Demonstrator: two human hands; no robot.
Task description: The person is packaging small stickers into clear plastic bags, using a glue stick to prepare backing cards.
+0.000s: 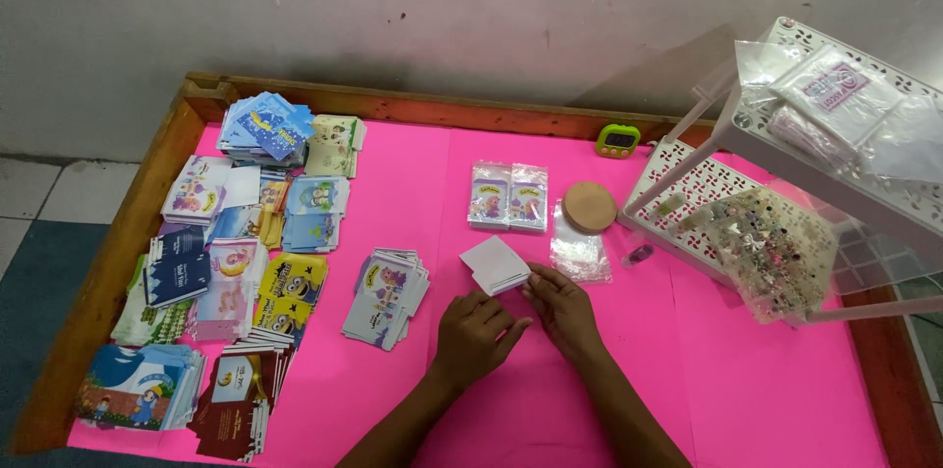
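Near the table's [550,409] front edge, right hand [565,309] pinched a small stack of white cards [494,264] by its corner, while left hand [473,335] rested beside it, fingers loosely curled, holding nothing.

Both hands rest near the table's [550,434] front edge, left hand [473,335] beside right hand [563,309] — a small card stack [495,265] just behind them. Stacks of envelopes [231,272] lie far left; two packets [508,197] sit behind the card stack — a tiered rack [786,164] stands right
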